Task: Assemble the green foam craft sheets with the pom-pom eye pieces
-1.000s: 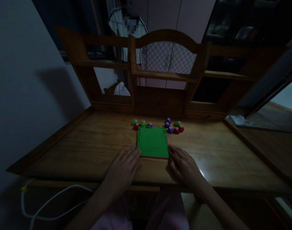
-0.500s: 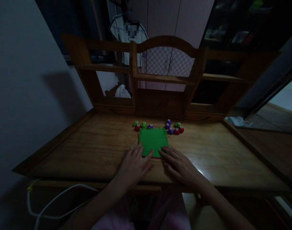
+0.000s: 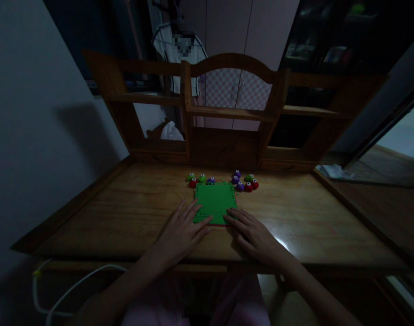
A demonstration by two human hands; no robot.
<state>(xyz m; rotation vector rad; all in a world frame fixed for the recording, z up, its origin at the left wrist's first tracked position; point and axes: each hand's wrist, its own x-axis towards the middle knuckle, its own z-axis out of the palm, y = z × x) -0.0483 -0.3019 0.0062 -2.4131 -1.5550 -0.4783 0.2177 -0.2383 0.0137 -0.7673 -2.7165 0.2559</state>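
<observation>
A square green sheet (image 3: 216,198), with rows of small dark holes along its edges, lies flat on the desk; a thin red layer shows under its near edge. My left hand (image 3: 183,228) rests at the sheet's lower left corner, fingers spread and fingertips touching it. At the lower right corner lies my right hand (image 3: 252,231), its fingers stretched out over the edge. Neither hand grips anything. Behind the sheet stand several small round pieces with white eye-like tops, among them a green piece (image 3: 202,178), a purple piece (image 3: 240,186) and a red piece (image 3: 254,184).
The wooden desk (image 3: 125,213) has a shelf unit (image 3: 227,111) along its back. A white cable (image 3: 71,287) hangs below the front edge on the left. Crumpled plastic (image 3: 332,171) lies by the right rim. Tiny coloured crumbs are scattered right of the sheet.
My left hand has slid slightly left along the sheet's near edge, with its thumb drawn back a little. My right hand stays at its corner. The whole view has shifted slightly.
</observation>
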